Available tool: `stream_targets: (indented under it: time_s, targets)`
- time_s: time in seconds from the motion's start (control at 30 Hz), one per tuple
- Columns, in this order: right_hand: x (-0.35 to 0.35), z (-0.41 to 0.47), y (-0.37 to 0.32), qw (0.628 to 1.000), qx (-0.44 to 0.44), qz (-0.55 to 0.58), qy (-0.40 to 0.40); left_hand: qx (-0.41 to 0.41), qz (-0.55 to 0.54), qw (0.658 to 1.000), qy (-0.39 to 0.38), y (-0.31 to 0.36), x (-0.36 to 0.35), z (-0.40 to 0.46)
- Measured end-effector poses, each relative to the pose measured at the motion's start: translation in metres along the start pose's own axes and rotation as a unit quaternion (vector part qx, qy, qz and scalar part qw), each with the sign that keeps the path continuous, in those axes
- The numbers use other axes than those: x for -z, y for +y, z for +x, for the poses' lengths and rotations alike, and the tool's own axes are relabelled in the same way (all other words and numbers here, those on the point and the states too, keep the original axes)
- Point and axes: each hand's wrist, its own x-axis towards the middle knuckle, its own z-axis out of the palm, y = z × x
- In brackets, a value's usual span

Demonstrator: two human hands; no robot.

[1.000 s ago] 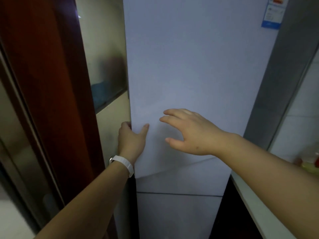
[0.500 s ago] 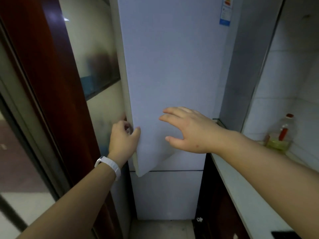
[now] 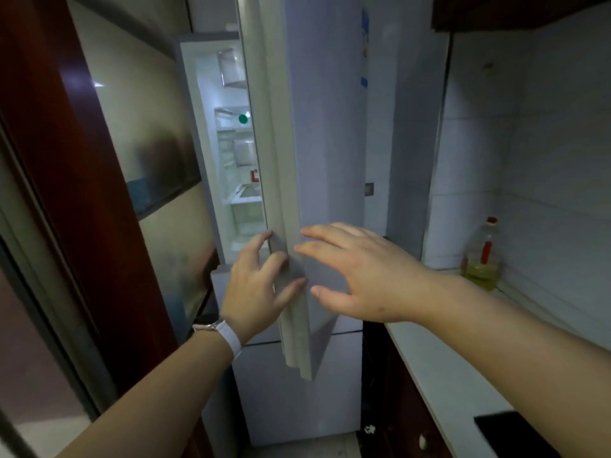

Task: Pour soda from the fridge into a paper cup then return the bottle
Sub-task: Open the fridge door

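The white fridge's upper door [image 3: 325, 133] stands partly swung out toward me, and its lit inside [image 3: 236, 153] shows through the gap on the left. My left hand [image 3: 256, 285], a white band on its wrist, grips the door's free edge with fingers behind it and thumb in front. My right hand [image 3: 360, 276] hovers with spread fingers just in front of the door's outer face. On an inner shelf a green cap [image 3: 243, 118] shows; the bottle under it is hidden by the door. No paper cup is in view.
A dark red door frame with frosted glass [image 3: 86, 200] runs down the left. A white counter [image 3: 463, 365] lies on the right, with an oil bottle with a red cap [image 3: 482, 256] in its tiled back corner and a black object [image 3: 535, 431] at its near edge.
The fridge door has swung out from shut to partly ajar, pulled by my left hand. The inside has come into view. My right hand stays near the door's face.
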Motion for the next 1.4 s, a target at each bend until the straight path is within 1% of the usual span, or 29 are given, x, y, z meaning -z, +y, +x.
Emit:
stream_targets:
  time_s: [0.13, 0.23, 0.3, 0.4, 0.5, 0.6, 0.7, 0.87, 1.0, 1.23, 1.4]
  targets:
    - [0.016, -0.02, 0.01, 0.999, -0.027, -0.023, -0.001, -0.076, -0.008, 0.997, 0.024, 0.028, -0.017, 0.009]
    - [0.024, -0.041, 0.019, 0.998, -0.057, -0.036, -0.007, -0.147, -0.022, 0.988, 0.042, 0.047, -0.032, 0.016]
    - [0.029, -0.056, 0.025, 0.996, -0.082, -0.038, -0.016, -0.203, -0.027, 0.978, 0.04, 0.053, -0.042, 0.022]
    - [0.037, -0.079, 0.035, 0.992, -0.115, -0.047, -0.024, -0.277, -0.008, 0.96, 0.031, 0.059, -0.058, 0.033]
    - [0.046, -0.1, 0.045, 0.986, -0.152, -0.06, -0.027, -0.313, -0.001, 0.949, 0.022, 0.075, -0.075, 0.041]
    - [0.053, -0.122, 0.054, 0.979, -0.186, -0.077, -0.029, -0.327, 0.007, 0.945, 0.027, 0.098, -0.093, 0.049]
    - [0.06, -0.142, 0.063, 0.972, -0.217, -0.081, -0.034, -0.307, -0.015, 0.951, 0.031, 0.124, -0.11, 0.058]
    - [0.07, -0.174, 0.074, 0.958, -0.271, -0.084, -0.049, -0.302, -0.008, 0.953, 0.006, 0.16, -0.139, 0.074]
    - [0.075, -0.194, 0.08, 0.948, -0.302, -0.085, -0.056, -0.307, 0.011, 0.951, -0.03, 0.185, -0.154, 0.089]
    - [0.077, -0.214, 0.093, 0.935, -0.336, -0.092, -0.063, -0.299, 0.012, 0.95, -0.084, 0.224, -0.165, 0.109]
    - [0.074, -0.215, 0.098, 0.938, -0.328, -0.097, -0.046, -0.305, 0.019, 0.946, -0.108, 0.233, -0.167, 0.117]
